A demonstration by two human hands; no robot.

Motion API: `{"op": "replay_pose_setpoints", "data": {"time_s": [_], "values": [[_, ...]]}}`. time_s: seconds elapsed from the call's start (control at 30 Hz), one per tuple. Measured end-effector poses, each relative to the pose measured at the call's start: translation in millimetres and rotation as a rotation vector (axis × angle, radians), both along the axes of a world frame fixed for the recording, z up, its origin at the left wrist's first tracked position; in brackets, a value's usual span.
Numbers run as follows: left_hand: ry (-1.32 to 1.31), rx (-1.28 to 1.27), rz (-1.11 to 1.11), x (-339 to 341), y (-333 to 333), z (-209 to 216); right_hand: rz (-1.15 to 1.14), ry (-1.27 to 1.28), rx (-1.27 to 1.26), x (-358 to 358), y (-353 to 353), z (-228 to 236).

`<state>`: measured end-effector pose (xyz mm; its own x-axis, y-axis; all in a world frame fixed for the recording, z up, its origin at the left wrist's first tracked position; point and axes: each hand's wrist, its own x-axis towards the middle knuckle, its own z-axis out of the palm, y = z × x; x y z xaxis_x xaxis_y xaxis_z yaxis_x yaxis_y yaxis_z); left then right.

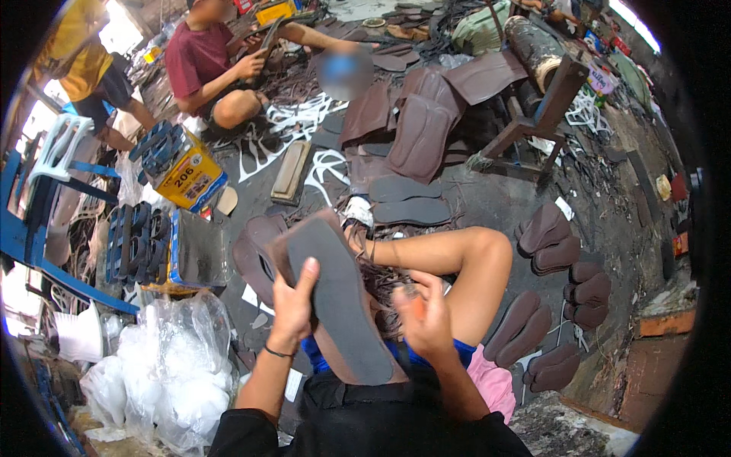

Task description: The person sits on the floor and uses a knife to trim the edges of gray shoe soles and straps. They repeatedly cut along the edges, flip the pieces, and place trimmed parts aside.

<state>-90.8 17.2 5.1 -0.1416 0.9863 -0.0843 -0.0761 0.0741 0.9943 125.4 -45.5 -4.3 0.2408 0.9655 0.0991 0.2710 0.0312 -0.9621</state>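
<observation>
My left hand grips a long grey shoe sole by its left edge, thumb on top. Brown sheet material sticks out around the sole's rim, and the piece slants across my lap. Just right of it, apart from the sole, my right hand is closed round a small orange-handled tool. Motion blur and the fingers hide the tool's working end. Thin dark brown offcuts lie between my legs, behind the sole. Brown sole pieces rest on the floor beyond my left hand.
Stacks of brown soles lie to my right. A clear bag of white material stands at left, near boxes of dark sandals. Brown sheets and a wooden stand are ahead. A seated person works at far left.
</observation>
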Motion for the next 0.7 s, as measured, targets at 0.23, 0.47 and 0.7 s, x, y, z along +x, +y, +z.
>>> {"op": "replay_pose_setpoints", "data": {"time_s": [0.23,0.47,0.7], "values": [[-0.227,-0.295,-0.043,-18,-14,67,0.225,-0.234,0.025,40,-74,20],[-0.260,-0.377,-0.081,-14,-31,65,0.279,-0.140,-0.034,41,-102,19],[-0.275,-0.363,-0.138,-16,-35,61,0.230,-0.234,0.048,31,-80,27]]}}
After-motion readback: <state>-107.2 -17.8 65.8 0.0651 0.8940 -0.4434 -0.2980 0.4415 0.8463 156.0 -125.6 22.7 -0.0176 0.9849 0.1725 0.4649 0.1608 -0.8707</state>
